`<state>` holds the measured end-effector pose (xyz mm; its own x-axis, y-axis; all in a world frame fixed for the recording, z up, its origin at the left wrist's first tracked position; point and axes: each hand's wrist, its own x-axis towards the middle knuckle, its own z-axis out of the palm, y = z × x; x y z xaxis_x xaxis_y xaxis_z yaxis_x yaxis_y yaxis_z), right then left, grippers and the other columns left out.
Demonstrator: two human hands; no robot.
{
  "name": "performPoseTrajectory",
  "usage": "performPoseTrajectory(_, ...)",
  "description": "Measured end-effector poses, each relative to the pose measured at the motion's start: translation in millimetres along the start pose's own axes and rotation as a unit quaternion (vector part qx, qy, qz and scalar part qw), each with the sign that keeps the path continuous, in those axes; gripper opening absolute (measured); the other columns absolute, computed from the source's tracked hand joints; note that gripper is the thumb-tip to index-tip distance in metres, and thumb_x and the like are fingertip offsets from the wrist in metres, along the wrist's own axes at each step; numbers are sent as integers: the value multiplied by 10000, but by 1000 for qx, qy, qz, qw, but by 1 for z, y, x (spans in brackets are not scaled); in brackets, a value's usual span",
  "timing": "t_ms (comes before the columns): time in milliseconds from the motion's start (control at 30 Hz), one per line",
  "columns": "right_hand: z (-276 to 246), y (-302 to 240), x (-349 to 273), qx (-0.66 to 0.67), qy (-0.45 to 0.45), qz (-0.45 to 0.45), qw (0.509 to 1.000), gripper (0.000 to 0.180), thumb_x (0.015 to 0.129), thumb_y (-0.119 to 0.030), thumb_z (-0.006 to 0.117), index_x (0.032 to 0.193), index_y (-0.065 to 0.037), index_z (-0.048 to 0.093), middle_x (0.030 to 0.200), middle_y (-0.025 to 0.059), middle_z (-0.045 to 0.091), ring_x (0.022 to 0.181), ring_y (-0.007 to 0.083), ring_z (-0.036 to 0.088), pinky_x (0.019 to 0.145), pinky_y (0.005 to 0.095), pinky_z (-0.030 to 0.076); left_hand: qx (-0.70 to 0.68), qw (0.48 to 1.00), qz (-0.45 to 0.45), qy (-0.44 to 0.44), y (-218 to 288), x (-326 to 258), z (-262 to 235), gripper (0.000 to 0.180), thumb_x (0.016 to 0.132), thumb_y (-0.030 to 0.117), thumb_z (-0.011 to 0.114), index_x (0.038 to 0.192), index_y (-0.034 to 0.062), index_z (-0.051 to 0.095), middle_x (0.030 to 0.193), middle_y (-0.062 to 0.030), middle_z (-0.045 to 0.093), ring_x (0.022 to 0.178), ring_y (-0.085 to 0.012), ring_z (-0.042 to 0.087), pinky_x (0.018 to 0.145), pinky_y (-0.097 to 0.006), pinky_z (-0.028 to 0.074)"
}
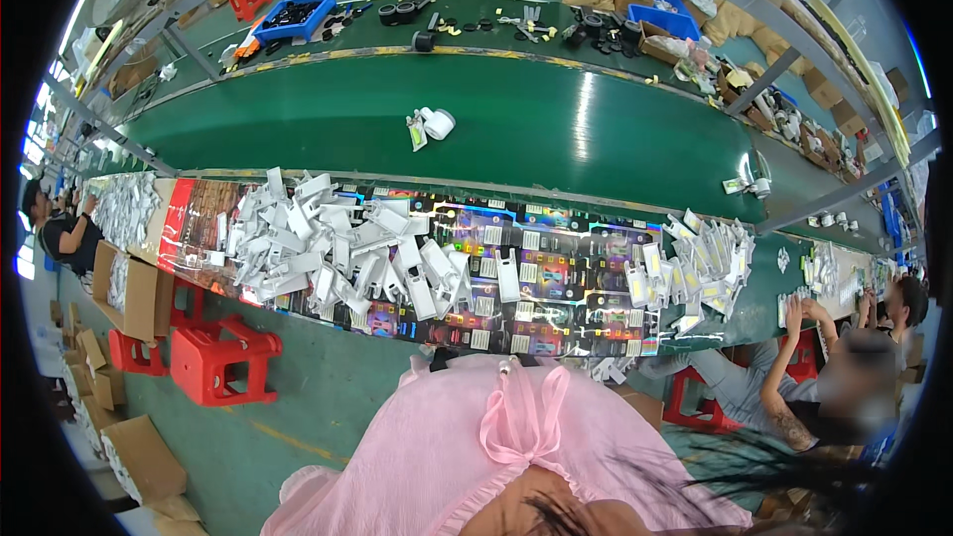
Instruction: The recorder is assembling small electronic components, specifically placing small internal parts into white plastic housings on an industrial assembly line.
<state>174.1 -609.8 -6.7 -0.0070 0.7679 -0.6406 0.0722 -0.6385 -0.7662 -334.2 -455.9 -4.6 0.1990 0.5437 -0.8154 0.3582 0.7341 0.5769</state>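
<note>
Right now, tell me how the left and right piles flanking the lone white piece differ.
The left pile covers more surface; the right pile is more compact.
The left pile looks plain white; the right pile shows yellow strips on many pieces.
The left pile lies mostly on the printed sheets; the right pile extends past their right edge.
Both are jumbled heaps.

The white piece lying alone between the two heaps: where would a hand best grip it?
The white piece is probably best pinched across its two long edges, near the middle, from above on the near side. It is narrow, lies with its length running near to far, and sits apart from the left heap and right heap.
</note>
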Motion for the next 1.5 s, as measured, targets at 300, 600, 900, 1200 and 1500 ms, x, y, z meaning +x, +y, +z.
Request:
performPoseTrajectory(300,1,-12,16,75,-4,-27,997,199,899,-204,688,928,-7,687,820,43,681,730,100,592,672,291,499,-32,998,18,50,7,6,0,332,939,234,556,1181,26,646,1068,-82,691,963,-147,626,796,-301,498)
performPoseTrajectory(600,-5,-10,33,151,-47,-32,987,204,899,-209,689,932,-8,686,833,37,682,742,93,589,680,288,498,107,993,31,-40,-23,48,6,374,925,315,613,1121,-1,649,964,-117,698,895,-177,646,791,-328,504)
performPoseTrajectory(900,-9,-43,57,-44,-98,-3,994,253,904,-241,677,798,-16,630,678,-2,587,671,88,522,600,304,438,476,860,182,29,-115,72,-30,276,872,276,644,870,1,659,834,-185,682,677,-248,624,640,-369,504)
performPoseTrajectory(1200,4,-18,68,-375,215,-84,898,286,848,-338,665,832,-52,649,780,203,668,760,413,647,645,509,493,310,870,176,342,39,29,21,177,843,204,617,883,46,685,875,-229,680,802,-413,657,694,-490,510)
performPoseTrajectory(1500,-37,103,-17,-505,168,283,797,304,874,-249,537,1031,-64,720,1079,190,700,1014,368,667,881,445,530,396,899,54,179,8,23,31,302,828,296,597,1048,118,703,990,-195,701,929,-393,668,800,-474,537)
